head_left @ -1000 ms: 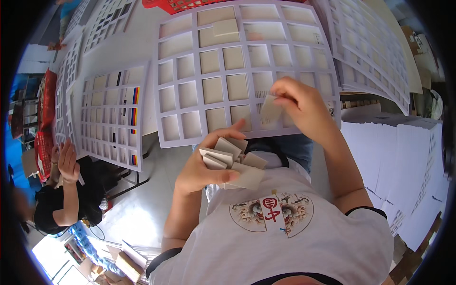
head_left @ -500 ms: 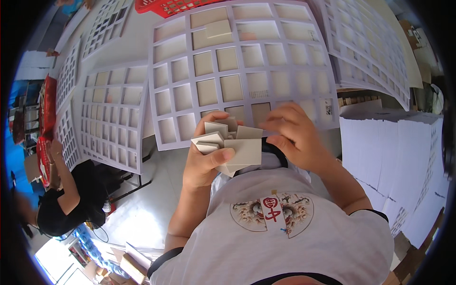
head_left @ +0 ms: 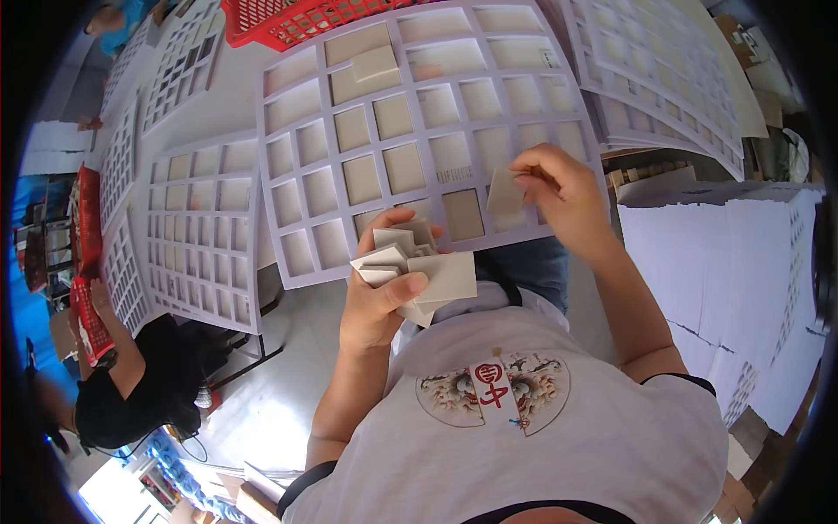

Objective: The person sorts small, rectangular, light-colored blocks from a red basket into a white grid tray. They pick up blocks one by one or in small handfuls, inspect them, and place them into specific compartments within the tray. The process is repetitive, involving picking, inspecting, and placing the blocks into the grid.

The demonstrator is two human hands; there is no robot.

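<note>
My left hand [head_left: 375, 307] is closed around a fanned bundle of beige card pieces [head_left: 447, 278], the thumb pressing on top, in front of my shirt. Pinched in my right hand [head_left: 566, 196] is one beige card piece [head_left: 504, 194], tilted over the lower right part of a white grid panel [head_left: 305, 279]. Some of the panel's square cells hold beige pieces [head_left: 359, 179], and one near cell [head_left: 463, 214] looks darker. A loose beige piece [head_left: 375, 64] lies across the bars at the panel's far side.
A red basket [head_left: 288, 22] stands beyond the panel. More grid panels lie to the left [head_left: 201, 227] and right [head_left: 672, 87]. Tall stacked white sheets [head_left: 707, 271] rise at my right. At far left, a person in black [head_left: 144, 375] has a hand by another red basket [head_left: 87, 319].
My right hand has moved away from the bundle, up and right over the panel, and now carries a single card piece. My left hand keeps its grip on the bundle.
</note>
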